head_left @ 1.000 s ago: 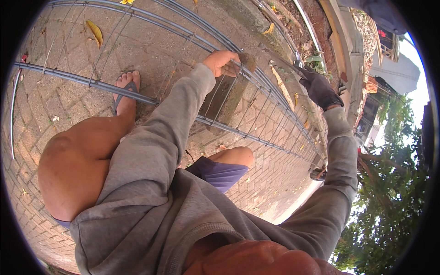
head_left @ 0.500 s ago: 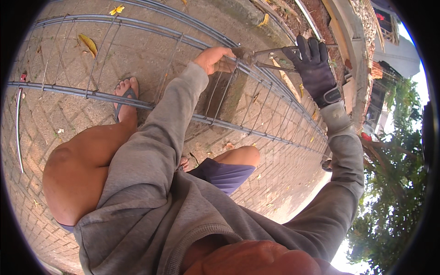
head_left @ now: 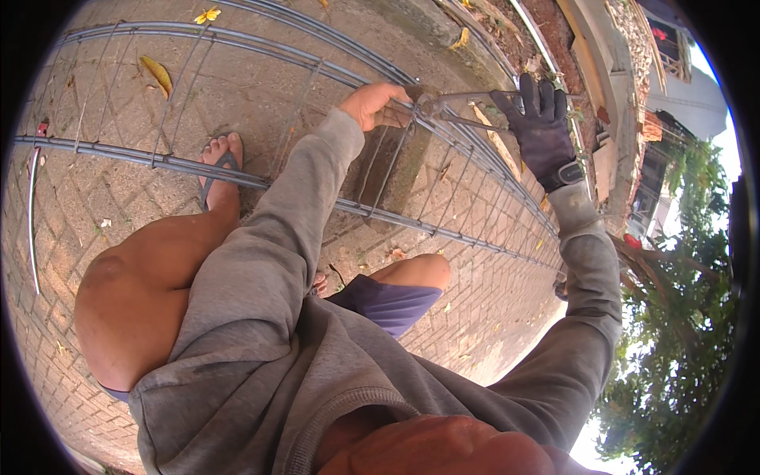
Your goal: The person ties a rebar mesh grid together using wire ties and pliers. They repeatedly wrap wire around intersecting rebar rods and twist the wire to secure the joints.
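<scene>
A long cage of grey steel bars [head_left: 317, 194] tied with thin stirrups lies across the paving in front of me. My left hand [head_left: 376, 106], bare, is closed around the far bars of the cage by a stirrup. Right beside its fingers, the head of a pair of pincers [head_left: 427, 103] sits against the same bars. The pincers' two long handles are spread apart and run right to my right hand [head_left: 542, 131], in a dark glove. That hand grips the handles, though its palm side is hidden. Whether wire is in the jaws cannot be made out.
A concrete block [head_left: 388, 178] lies beneath the cage. My sandalled foot [head_left: 223, 158] stands between its bars. At the left lies a thin pale rod [head_left: 33, 222] with a red end. Timber boards [head_left: 594, 71] and rubble line the far right, with a tree [head_left: 673, 340] beyond.
The gloved hand has shifted slightly toward me and the pincers' head has turned a little at the bars. My left hand keeps its hold in nearly the same place.
</scene>
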Demonstrator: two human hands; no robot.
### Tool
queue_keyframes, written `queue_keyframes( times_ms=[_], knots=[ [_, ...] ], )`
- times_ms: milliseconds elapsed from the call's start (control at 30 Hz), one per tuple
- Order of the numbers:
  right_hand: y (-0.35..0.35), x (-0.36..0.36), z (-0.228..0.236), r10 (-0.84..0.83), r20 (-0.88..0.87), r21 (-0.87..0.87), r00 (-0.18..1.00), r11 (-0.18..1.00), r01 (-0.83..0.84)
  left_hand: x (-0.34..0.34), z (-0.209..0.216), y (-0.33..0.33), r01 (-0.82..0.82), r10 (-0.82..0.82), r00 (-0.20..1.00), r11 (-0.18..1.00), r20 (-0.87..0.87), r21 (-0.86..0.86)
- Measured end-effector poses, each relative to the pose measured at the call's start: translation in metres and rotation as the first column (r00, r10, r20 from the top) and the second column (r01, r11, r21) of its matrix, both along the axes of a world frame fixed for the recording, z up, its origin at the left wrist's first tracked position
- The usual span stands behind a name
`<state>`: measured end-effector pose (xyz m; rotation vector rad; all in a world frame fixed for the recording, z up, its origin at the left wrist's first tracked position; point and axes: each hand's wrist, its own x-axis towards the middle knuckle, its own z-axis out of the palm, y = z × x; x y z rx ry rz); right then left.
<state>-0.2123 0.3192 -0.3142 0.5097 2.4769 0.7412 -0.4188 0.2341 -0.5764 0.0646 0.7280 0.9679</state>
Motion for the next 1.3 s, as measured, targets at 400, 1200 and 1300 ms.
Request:
queue_keyframes(
  times_ms=[400, 1200, 1300],
  knots=[
    [0.054, -0.051, 0.006, 0.125, 0.017, -0.085, 0.992, 0.989, -0.123, 0.001, -0.003, 0.0, 0.011, -0.011, 1.0, 1.0, 0.016, -0.015],
    [0.056, -0.062, 0.008, -0.408, 0.303, -0.184, 0.861, 0.862, 0.473, 0.084, 0.09, -0.069, 0.036, 0.74, 0.113, 0.663, -0.663, 0.747],
    [0.057, -0.088, 0.022, -0.505, 0.45, -0.195, 0.737, 0.75, 0.633, 0.091, 0.118, -0.023, 0.102, 0.776, 0.093, 0.616, -0.624, 0.781]
  ],
)
